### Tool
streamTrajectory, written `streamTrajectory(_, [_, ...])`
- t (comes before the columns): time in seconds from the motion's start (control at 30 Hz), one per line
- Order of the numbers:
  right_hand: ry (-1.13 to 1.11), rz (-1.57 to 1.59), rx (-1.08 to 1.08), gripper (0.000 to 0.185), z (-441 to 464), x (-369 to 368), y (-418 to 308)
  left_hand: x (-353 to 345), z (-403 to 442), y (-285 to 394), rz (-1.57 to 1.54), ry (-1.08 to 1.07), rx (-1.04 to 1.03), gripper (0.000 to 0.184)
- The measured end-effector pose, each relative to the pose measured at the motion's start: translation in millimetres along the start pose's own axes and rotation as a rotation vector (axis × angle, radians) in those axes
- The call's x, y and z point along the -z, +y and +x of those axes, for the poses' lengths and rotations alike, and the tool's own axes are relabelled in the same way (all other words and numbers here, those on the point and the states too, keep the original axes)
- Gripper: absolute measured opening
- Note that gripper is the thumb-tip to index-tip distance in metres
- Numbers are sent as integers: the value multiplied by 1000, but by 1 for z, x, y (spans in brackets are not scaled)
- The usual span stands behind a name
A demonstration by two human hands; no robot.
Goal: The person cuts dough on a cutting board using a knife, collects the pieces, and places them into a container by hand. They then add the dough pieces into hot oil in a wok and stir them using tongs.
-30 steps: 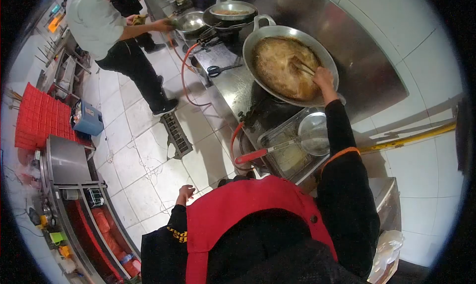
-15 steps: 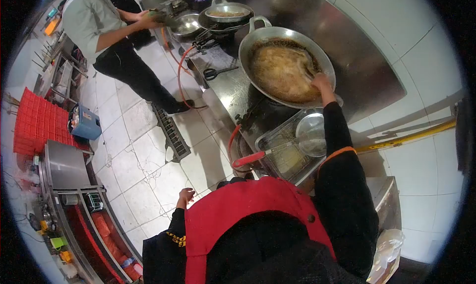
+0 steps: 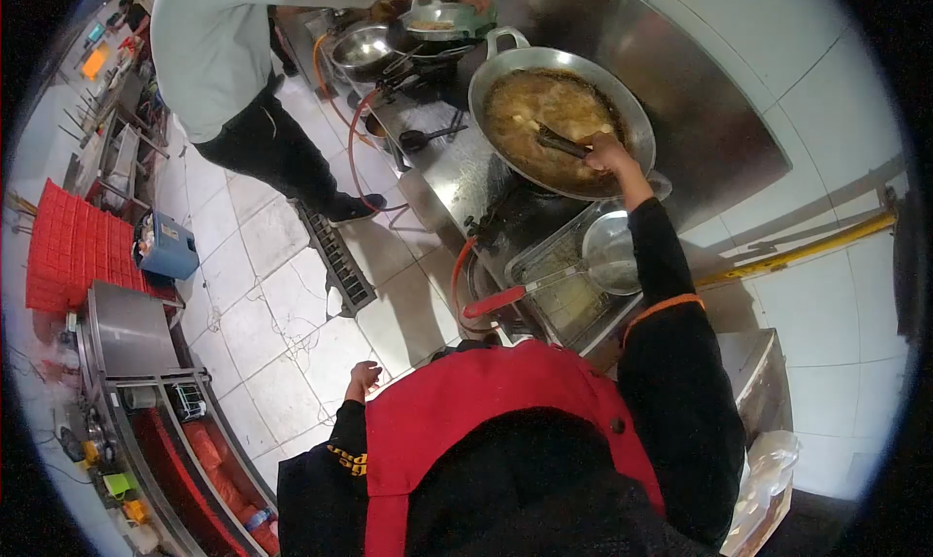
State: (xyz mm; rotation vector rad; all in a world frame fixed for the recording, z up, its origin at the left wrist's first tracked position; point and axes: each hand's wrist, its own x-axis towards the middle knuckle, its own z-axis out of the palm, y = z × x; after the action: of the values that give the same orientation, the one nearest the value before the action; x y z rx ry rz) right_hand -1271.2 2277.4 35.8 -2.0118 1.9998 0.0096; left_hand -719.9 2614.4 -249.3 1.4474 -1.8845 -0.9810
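Note:
My right hand (image 3: 608, 155) is closed around the handle end of dark tongs (image 3: 562, 143), whose tips reach into a large metal wok (image 3: 639, 134). Bubbling brown oil (image 3: 520, 95) fills the wok, with pale pieces of food in it; a small pale bit shows by the tips. My left hand (image 3: 364, 376) hangs low at my side over the tiled floor, fingers loosely bent and holding nothing visible. Just below the wok, a round strainer (image 3: 611, 254) with a red handle (image 3: 494, 302) lies across a rectangular tray (image 3: 573, 314).
Beyond the wok, a co-worker (image 3: 233, 52) reaches over a smaller pan (image 3: 428, 32). A metal bowl (image 3: 362, 48) and a black-handled utensil (image 3: 416, 140) rest on the counter. An orange gas hose (image 3: 358, 168) hangs at its edge. A floor grate (image 3: 335, 261) lies behind.
My right hand has lifted slightly, and the tongs now show above the oil, pointing left. The co-worker has stepped closer and reaches across the stove to the smaller pan.

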Motion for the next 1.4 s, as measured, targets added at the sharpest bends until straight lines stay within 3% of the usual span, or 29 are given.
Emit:
streamTrajectory(0.07, [31,-35,6,48,-25,20,-18,0,23,-7,6,-292,904,40])
streamTrajectory(0.33, [70,-232,68,42,-50,-4,-34,2,37,-2,25,-336,887,39])
streamTrajectory(0.5, [6,-245,-170,34,-52,-4,-30,3,32,-8,-87,-252,913,39])
streamTrajectory(0.77, [-30,-334,-278,37,-27,8,6,10,7,-17,101,-342,819,38])
streamTrajectory(0.83, [-22,-342,-319,40,-24,13,19,5,-2,-24,-29,-301,947,40])
streamTrajectory(0.9, [183,-297,-291,40,-25,17,31,4,-4,-22,-81,-279,1031,42])
streamTrajectory(0.93, [183,-297,-294,40,-25,20,36,3,-3,-24,-80,-282,1030,42])
streamTrajectory(1.0, [254,-138,-556,40,-33,37,29,-11,-10,-59,-338,-193,1101,41])
streamTrajectory(1.1, [172,-160,-646,41,-31,37,31,-17,-13,-71,-413,-151,1037,39])
streamTrajectory(1.23, [201,-58,-587,40,-3,-5,65,-20,-8,-64,-259,-207,859,38])
streamTrajectory(1.33, [38,-179,-410,34,21,-29,72,-14,-5,-39,-170,-164,807,38])
streamTrajectory(1.4, [-75,-408,-266,30,29,-33,50,-22,-12,-58,-515,0,904,39])
